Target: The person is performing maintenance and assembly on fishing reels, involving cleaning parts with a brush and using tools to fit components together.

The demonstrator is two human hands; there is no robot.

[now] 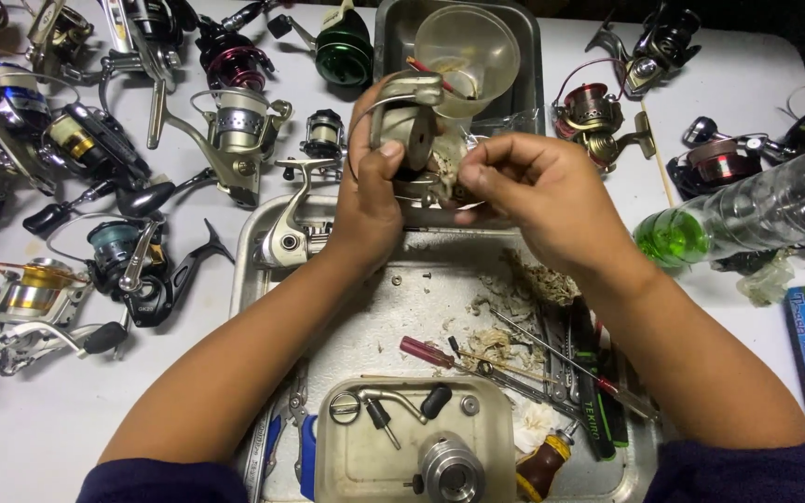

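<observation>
1. Two hands meet over the tray (253, 244): the left hand (365, 200) is closed around a reel body (404, 119), holding it upright above the tray's far edge.
2. The right hand (538, 191) pinches a grubby rag (442, 172) against the reel's side, fingertips closed on it.
3. Wiping well likely needs a firm left grip and short strokes, so the dirt falls into the tray.
4. A screwdriver (430, 352) lies below the right hand, a small dish (416, 438) nearer the body.

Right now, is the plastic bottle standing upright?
No, the bottle lies on its side on the table, right of the right hand.
</observation>
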